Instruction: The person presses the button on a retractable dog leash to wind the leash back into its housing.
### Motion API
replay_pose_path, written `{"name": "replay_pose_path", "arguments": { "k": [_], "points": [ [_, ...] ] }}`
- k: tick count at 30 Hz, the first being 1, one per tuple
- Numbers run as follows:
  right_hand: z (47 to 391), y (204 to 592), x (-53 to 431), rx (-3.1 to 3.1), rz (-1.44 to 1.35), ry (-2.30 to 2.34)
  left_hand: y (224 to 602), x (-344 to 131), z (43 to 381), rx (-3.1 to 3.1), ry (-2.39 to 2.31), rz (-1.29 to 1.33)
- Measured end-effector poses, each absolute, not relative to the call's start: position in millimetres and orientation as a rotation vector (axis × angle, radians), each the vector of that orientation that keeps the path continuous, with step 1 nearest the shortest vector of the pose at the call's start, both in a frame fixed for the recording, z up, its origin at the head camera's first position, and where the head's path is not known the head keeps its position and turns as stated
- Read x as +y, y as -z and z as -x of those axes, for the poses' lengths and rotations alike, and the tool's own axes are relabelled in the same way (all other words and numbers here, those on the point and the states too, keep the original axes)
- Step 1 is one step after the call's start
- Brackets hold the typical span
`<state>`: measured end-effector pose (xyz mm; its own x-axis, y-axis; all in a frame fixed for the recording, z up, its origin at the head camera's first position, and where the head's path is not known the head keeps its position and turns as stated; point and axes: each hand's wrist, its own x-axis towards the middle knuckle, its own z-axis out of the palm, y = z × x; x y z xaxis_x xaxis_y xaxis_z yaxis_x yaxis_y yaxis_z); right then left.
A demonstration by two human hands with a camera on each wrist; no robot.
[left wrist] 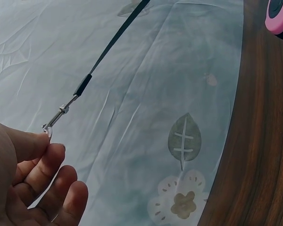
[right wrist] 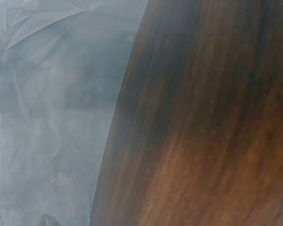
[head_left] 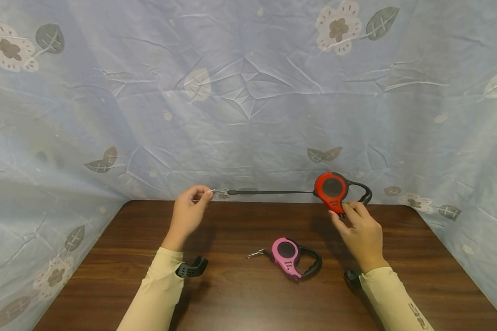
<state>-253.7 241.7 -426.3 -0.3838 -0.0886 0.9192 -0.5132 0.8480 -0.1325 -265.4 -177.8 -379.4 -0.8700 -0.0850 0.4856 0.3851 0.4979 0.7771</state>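
Observation:
My right hand [head_left: 362, 236] pinches the lower end of a red retractable dog leash [head_left: 326, 202], holding it up over the back of the table. From its case a dark strap [head_left: 273, 192] runs taut and nearly level to the left. At the strap's far end my left hand [head_left: 189, 211] pinches the metal clip [left wrist: 55, 117] between thumb and index finger; the other fingers are loosely bent in the left wrist view. Below and between the hands lies a pink retractable leash [head_left: 280, 257] with a black handle. Its own metal clip [head_left: 255, 254] points left.
The brown wooden table [head_left: 232, 303] ends at the back against a blue floral cloth [head_left: 248, 138], which also hangs along both sides. A black band [head_left: 192, 267] sits on the left wrist. The right wrist view holds mostly table and cloth, with fingertips at its left edge.

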Motion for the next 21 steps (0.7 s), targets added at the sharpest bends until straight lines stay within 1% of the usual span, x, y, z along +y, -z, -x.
{"name": "replay_pose_path", "arguments": {
  "k": [21],
  "points": [
    [250.7, 429.2, 231.7, -1.952, -0.495, -0.483, 382.6, -169.1, 263.0, -2.359, 1.292, 0.326]
  ]
}}
